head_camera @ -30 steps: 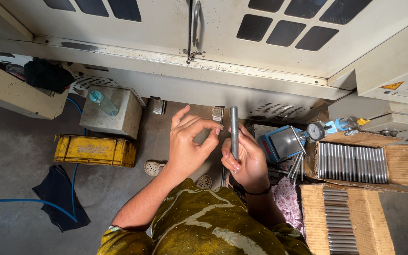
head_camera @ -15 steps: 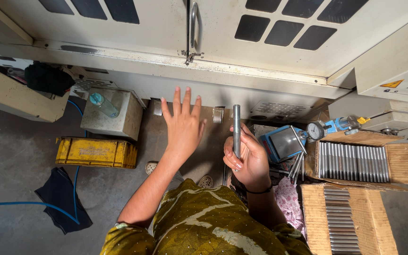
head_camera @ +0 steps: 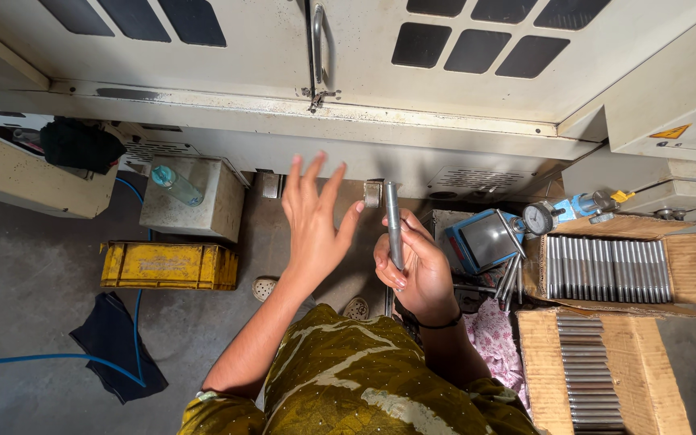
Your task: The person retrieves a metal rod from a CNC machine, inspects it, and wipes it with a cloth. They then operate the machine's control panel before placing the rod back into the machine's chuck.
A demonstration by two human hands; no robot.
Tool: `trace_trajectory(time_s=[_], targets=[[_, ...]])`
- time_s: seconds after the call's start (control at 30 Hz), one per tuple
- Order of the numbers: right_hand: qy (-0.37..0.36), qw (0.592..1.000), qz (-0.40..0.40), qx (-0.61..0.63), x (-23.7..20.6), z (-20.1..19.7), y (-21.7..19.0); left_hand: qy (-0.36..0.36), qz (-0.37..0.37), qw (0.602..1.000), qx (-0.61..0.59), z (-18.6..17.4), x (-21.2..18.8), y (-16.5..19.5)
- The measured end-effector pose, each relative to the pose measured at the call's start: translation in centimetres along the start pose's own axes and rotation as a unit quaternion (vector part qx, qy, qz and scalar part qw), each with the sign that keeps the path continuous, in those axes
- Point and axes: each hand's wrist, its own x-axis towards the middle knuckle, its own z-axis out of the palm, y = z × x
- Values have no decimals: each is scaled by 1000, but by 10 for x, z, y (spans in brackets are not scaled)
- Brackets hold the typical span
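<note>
Machine cabinet (head_camera: 445, 97): pale grey, spans the top of the frame, dark vent panels at upper left and upper right, a vertical metal door handle (head_camera: 317, 40) at top centre.

Floor (head_camera: 34, 290): grey concrete, lower left. On it a dark cloth (head_camera: 114, 342) and a blue hose (head_camera: 42, 358).

Cardboard boxes: upper box (head_camera: 690, 270) at right, holding a row of grey metal rods (head_camera: 606, 270) laid side by side; lower box (head_camera: 541, 362) at lower right with a second column of rods (head_camera: 594, 366).

Yellow crate (head_camera: 169, 266): left of centre on the floor. Above it a grey block (head_camera: 211, 205) carrying a clear bottle (head_camera: 176, 184) with a teal cap.

Blue gauge stand (head_camera: 485, 239): right of centre, with a round dial indicator (head_camera: 539, 217) beside it.

Left hand (head_camera: 312, 225): centre frame, open, fingers spread, palm turned toward the rod, holding nothing.

Right hand (head_camera: 420, 274): just right of centre, closed around the lower part of the metal rod (head_camera: 393, 221).

Metal rod: upright, upper half clear above the right hand's fingers, just apart from the left hand's fingertips.

Handling note, as a judgement: the rod looks smooth and heavy, so a firm hold low on the shank, kept vertical, would leave the upper length free for the open hand to check or wipe. Sandalled toes (head_camera: 266, 287) sit directly below, so a slip would be costly.
</note>
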Motion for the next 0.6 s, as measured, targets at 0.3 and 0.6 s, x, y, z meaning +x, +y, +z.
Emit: trace_trajectory(time_s=[0.3, 0.6], targets=[[74, 972, -64, -212, 1, -2, 8, -69, -91, 915, -387, 0, -14, 21], [34, 978, -59, -200, 17, 3, 7, -80, -151, 849, -500, -8, -10, 5]])
